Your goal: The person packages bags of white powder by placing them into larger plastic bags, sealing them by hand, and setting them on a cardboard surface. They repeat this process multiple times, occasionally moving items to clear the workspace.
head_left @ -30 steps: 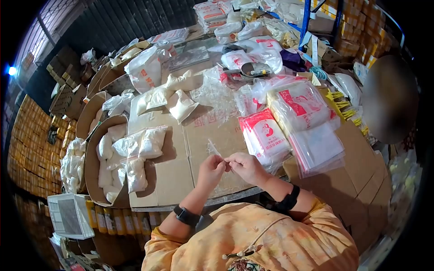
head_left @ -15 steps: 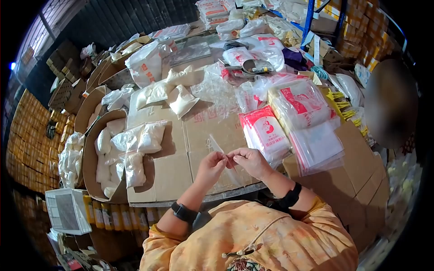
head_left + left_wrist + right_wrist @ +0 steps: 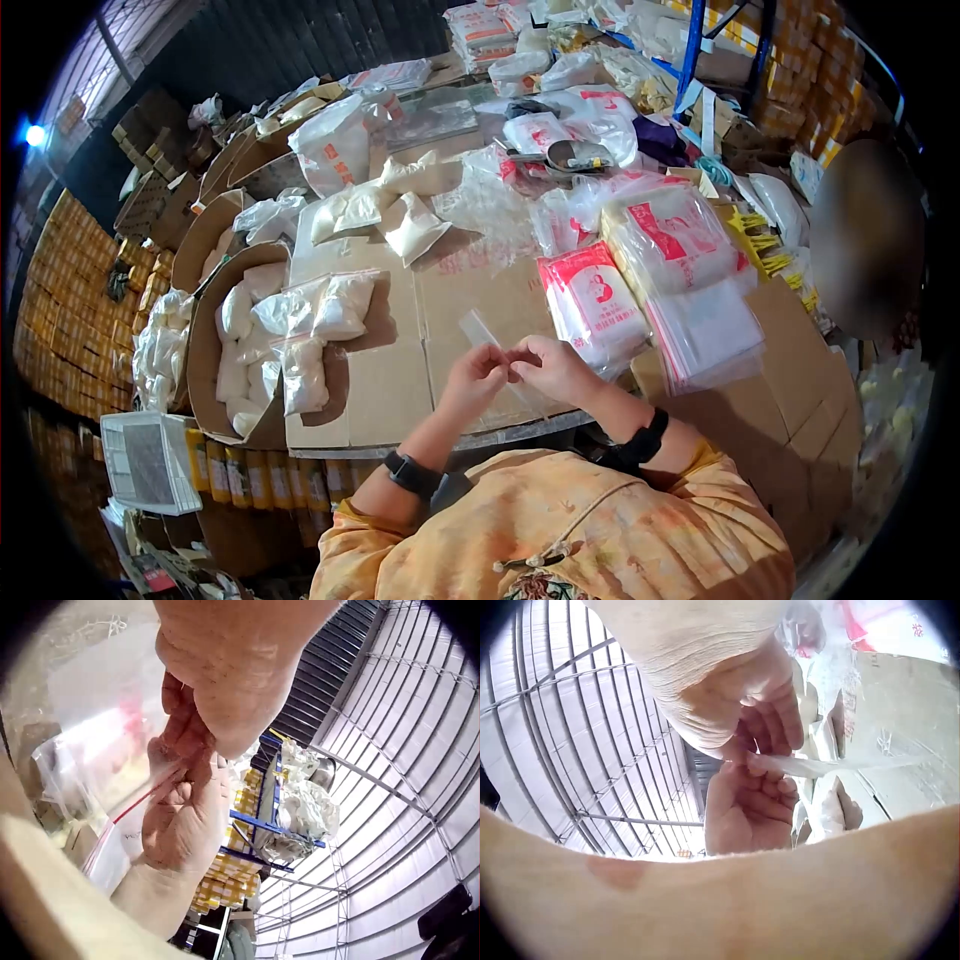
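Note:
A clear plastic zip bag (image 3: 480, 328) with a red line along its edge is held between my two hands over the near edge of the cardboard-covered table. My left hand (image 3: 474, 380) pinches it between thumb and fingers. Right beside it, my right hand (image 3: 552, 370) pinches the same bag, with the fingertips of both hands meeting. Part of the bag (image 3: 817, 765) sticks out past the fingers in the right wrist view. In the left wrist view, its red line (image 3: 142, 801) runs out from the fingers.
Filled white bags (image 3: 340, 308) lie at the left, partly over a cardboard box (image 3: 205, 385). More filled bags (image 3: 412, 228) lie farther back. At the right are red-and-white packs (image 3: 595, 298) and a stack of flat clear bags (image 3: 705, 335). A metal scoop (image 3: 575, 156) rests behind them.
The bag has turned up between my fingers, and more of it shows below my hands than one second ago. Both hands stay together in nearly the same place.

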Demonstrator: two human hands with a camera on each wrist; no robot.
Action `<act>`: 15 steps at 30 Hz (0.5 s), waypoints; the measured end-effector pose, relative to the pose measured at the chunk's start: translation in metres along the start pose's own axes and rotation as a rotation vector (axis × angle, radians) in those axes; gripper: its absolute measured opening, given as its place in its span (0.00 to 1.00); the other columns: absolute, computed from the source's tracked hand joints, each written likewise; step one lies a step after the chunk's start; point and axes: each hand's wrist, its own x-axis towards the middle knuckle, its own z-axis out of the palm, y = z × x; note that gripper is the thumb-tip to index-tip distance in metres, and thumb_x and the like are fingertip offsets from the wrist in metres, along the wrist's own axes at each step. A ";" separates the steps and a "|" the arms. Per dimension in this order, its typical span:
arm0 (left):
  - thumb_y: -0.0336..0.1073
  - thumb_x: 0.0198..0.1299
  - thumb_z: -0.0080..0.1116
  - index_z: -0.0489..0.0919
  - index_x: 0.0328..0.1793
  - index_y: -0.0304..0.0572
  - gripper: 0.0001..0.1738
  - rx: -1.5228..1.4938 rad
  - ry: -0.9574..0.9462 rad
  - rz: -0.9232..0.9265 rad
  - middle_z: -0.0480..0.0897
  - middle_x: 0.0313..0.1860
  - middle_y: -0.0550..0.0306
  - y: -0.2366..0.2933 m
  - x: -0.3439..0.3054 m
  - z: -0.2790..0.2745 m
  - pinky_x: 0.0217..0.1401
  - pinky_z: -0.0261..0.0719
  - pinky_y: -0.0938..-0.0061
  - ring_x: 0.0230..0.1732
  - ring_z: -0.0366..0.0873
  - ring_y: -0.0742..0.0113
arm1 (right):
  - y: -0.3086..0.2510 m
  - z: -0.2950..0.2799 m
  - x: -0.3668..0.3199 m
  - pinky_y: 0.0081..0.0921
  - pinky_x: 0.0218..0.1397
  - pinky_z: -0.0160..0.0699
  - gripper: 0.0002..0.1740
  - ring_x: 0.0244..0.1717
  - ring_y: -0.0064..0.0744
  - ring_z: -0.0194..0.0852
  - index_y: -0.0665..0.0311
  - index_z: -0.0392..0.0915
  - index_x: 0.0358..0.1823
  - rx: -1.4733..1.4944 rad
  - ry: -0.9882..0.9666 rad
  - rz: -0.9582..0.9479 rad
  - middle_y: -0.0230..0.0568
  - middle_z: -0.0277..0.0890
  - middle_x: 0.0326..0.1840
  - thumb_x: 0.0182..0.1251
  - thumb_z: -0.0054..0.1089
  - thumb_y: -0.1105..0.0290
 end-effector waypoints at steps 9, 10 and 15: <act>0.21 0.57 0.47 0.72 0.36 0.36 0.04 0.083 0.036 0.004 0.76 0.30 0.62 -0.007 -0.002 -0.011 0.41 0.73 0.81 0.34 0.74 0.74 | -0.004 0.002 0.003 0.31 0.35 0.72 0.09 0.29 0.37 0.76 0.65 0.72 0.34 -0.261 -0.093 -0.029 0.46 0.75 0.26 0.58 0.56 0.66; 0.21 0.56 0.47 0.72 0.36 0.36 0.04 0.093 0.039 0.004 0.76 0.30 0.62 -0.007 -0.003 -0.013 0.40 0.73 0.81 0.34 0.74 0.74 | -0.004 0.003 0.004 0.31 0.35 0.72 0.09 0.29 0.36 0.75 0.65 0.72 0.34 -0.285 -0.127 -0.049 0.46 0.75 0.26 0.58 0.56 0.67; 0.22 0.56 0.48 0.71 0.36 0.37 0.03 -0.052 0.008 -0.019 0.75 0.29 0.63 -0.009 -0.006 -0.019 0.37 0.71 0.82 0.32 0.72 0.77 | 0.009 0.010 0.009 0.30 0.35 0.71 0.09 0.29 0.32 0.72 0.65 0.70 0.34 -0.149 -0.144 0.046 0.44 0.74 0.27 0.57 0.56 0.67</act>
